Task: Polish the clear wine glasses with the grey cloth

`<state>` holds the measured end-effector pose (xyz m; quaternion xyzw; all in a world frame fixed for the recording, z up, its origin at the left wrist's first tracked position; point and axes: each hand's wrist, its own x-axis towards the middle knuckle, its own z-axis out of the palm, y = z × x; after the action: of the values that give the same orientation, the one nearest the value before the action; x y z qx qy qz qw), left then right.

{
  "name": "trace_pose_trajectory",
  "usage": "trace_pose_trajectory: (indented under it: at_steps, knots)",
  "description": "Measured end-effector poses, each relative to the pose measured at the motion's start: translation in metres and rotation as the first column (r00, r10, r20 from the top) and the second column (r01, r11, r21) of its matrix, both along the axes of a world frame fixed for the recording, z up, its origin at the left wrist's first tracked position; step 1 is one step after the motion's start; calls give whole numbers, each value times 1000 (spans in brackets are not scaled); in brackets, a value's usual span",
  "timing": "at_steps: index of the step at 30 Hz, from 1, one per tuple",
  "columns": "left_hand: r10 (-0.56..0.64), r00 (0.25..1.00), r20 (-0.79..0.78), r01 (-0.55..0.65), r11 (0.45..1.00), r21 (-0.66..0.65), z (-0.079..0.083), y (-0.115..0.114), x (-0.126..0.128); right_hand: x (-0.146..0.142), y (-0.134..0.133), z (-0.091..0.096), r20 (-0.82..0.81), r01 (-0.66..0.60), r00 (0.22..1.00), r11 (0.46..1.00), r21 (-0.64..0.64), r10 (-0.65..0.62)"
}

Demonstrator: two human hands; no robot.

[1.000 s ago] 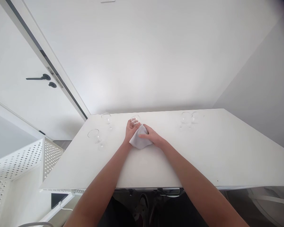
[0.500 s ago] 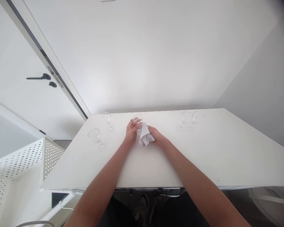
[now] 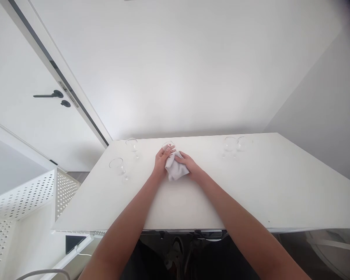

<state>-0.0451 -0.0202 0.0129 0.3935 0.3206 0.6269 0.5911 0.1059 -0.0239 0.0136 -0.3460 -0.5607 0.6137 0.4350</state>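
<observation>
My left hand (image 3: 162, 160) is closed around the bowl of a clear wine glass (image 3: 168, 145), whose rim shows above the fingers. A pale grey cloth (image 3: 176, 168) hangs against the lower part of that glass and hides its stem and foot. My right hand (image 3: 188, 162) grips the cloth from the right side, thumb on top and the other fingers mostly behind it. The two hands are close together over the middle of the white table (image 3: 183, 206).
On the left of the table stand two clear stemmed glasses, a nearer glass (image 3: 116, 166) and a farther glass (image 3: 131, 145). Two more, one glass (image 3: 230, 144) beside another glass (image 3: 241, 144), stand back right. A wall borders the far edge; a white perforated panel (image 3: 65, 192) is at left.
My right hand has shifted its hold, its thumb now lying over the cloth. The cloth has spread flatter and slightly left. My left hand keeps the glass almost in place.
</observation>
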Motion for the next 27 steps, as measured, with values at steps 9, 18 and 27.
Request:
trace_pose_trajectory:
  at_steps: [9,18,27]
  knots:
    - [19,996,-86,-26,997,-74,0,-1,-1,-3,-3,-2,252,246,896,881,404,-366]
    - [10,998,-64,-14,998,-57,-2,1,-4,4,-1,4,81,164,981,980,109,-174]
    - [5,1000,-2,-5,997,-82,-5,4,-4,-3,-4,6,-18,31,999,998,-56,-32]
